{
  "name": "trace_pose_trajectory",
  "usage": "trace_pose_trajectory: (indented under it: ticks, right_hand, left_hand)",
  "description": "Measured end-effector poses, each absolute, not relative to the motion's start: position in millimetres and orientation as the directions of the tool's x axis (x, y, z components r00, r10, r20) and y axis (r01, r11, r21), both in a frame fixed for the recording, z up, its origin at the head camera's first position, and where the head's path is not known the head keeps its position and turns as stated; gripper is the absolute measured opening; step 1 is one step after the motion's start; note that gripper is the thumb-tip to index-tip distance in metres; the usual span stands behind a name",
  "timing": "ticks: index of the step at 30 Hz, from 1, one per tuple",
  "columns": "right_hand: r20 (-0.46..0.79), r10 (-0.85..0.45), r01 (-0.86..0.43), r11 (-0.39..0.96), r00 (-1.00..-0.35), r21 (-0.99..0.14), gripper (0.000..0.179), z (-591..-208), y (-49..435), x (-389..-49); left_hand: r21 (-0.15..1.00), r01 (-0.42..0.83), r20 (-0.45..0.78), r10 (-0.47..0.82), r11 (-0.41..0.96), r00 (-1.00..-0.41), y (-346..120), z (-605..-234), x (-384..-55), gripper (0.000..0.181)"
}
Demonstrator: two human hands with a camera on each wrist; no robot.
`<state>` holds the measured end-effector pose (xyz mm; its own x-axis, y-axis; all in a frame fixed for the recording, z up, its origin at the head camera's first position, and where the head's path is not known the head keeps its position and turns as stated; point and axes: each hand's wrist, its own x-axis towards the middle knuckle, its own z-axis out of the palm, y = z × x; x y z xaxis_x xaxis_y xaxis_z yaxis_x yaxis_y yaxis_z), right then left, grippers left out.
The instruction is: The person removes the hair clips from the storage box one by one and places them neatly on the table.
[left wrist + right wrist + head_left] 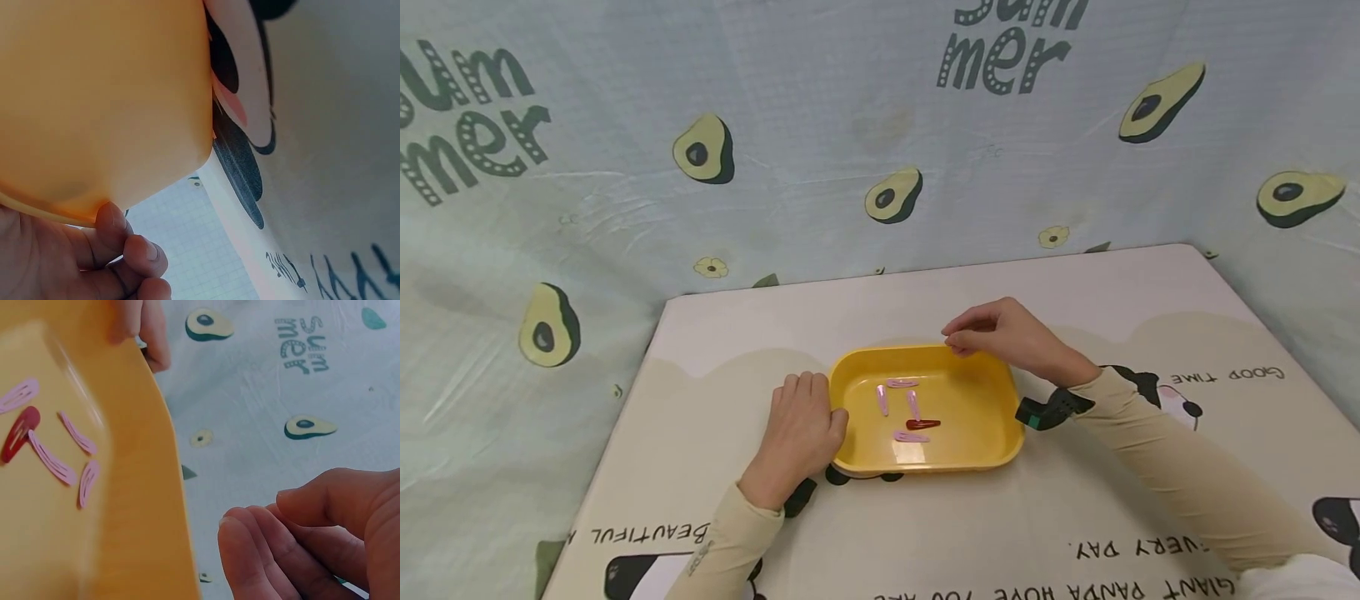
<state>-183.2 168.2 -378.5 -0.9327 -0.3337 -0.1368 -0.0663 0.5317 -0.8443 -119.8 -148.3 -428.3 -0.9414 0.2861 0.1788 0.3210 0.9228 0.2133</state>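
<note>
A shallow yellow tray (977, 417) sits on the table, with several pink hair clips (913, 404) and one red hair clip (922, 424) lying on its floor. My left hand (805, 421) grips the tray's left rim, thumb over the edge and the other fingers outside; in the left wrist view those fingers (111, 220) curl up against the tray wall. Above the far right rim is my right hand (1003, 335). In the right wrist view that hand (312, 537) has loosely bent fingers with a gap to the thumb, and nothing shows between them.
A pale tablecloth (760, 333) printed with pandas and lettering covers the table under the tray. Behind and beside it hangs a light curtain (805, 108) with avocado prints. A dark wrist strap (1056, 408) is on the right wrist, close to the tray's right edge.
</note>
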Motion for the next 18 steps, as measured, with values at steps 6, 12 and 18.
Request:
trace_pose_trajectory:
  ticks: [6,12,18]
  right_hand:
    - [-0.147,-0.368,-0.073,0.523,-0.918,-0.849,0.025,-381.0,157.0,-182.7]
    - [-0.157,-0.427,-0.085,0.494,-0.890,-0.865,0.031,-383.5,144.8,-182.5]
    - [-0.172,-0.465,-0.108,0.516,-0.869,-0.850,0.029,-390.4,133.1,-182.2]
  left_hand:
    - [0.213,0.317,0.174,0.284,0.924,-0.943,-148.1,-428.8,-119.6,0.017]
    - [0.207,0.321,0.178,0.287,0.924,-0.941,-148.7,-428.9,-119.7,0.016]
    - [0.207,0.328,0.190,0.291,0.922,-0.938,-150.3,-428.9,-119.6,0.017]
